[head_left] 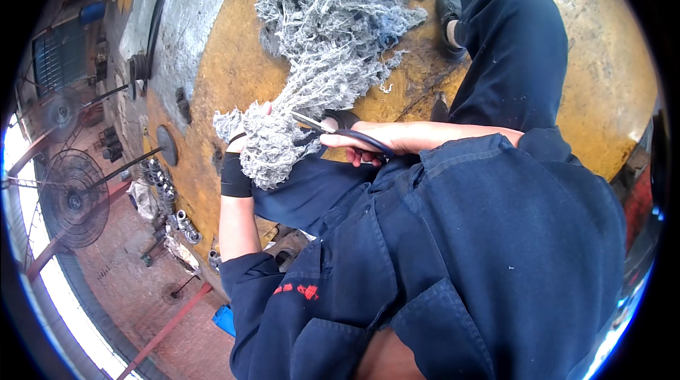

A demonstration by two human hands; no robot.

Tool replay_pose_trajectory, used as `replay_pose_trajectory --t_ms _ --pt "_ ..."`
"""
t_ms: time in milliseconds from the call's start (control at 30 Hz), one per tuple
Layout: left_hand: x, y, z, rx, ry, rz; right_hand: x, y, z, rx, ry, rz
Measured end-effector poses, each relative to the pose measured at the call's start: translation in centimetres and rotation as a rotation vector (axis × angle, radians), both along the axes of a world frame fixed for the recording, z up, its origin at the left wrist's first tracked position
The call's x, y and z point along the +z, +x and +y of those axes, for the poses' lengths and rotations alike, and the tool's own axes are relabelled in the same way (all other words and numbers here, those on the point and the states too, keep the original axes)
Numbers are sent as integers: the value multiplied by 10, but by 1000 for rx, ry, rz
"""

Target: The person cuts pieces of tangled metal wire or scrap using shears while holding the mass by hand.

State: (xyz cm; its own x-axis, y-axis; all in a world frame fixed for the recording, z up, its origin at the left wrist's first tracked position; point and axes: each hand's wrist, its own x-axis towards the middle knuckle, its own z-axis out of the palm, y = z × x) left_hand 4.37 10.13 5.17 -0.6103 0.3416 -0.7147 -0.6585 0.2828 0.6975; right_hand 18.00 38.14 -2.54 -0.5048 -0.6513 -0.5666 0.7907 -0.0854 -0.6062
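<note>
"Where's the grey fibre bundle?"

"Strewn over the worn yellow surface, its near end gathered by a navy trouser leg."

"And the hands?"

"The left hand, a black band at its wrist, is closed on that near end, most fingers hidden by fibre. The right hand grips dark-handled scissors, blades pointing left at the strands; I can't tell how far they're parted."

"Any containers?"

"The blue object at lower left may be a bin, but too little shows to see inside. The navy jacket has flap pockets, contents hidden. Small metal parts sit loose along the yellow surface's edge."
</note>
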Motion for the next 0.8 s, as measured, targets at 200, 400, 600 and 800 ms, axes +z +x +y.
replay_pose_trajectory --t_ms 200,400,600,800 --pt "5 -4 6 -25 -43 -2 3 0 -12 -47 -17 -95" --pt "7 -14 34 -172 -152 -4 -4 -13 -14 -116 -110 -57" --pt "7 -14 76 -396 -270 19 -14 -20 -10 -56 -25 -24" --pt "-15 -20 63 -125 -217 -46 -25 -16 -17 -156 -87 -66"
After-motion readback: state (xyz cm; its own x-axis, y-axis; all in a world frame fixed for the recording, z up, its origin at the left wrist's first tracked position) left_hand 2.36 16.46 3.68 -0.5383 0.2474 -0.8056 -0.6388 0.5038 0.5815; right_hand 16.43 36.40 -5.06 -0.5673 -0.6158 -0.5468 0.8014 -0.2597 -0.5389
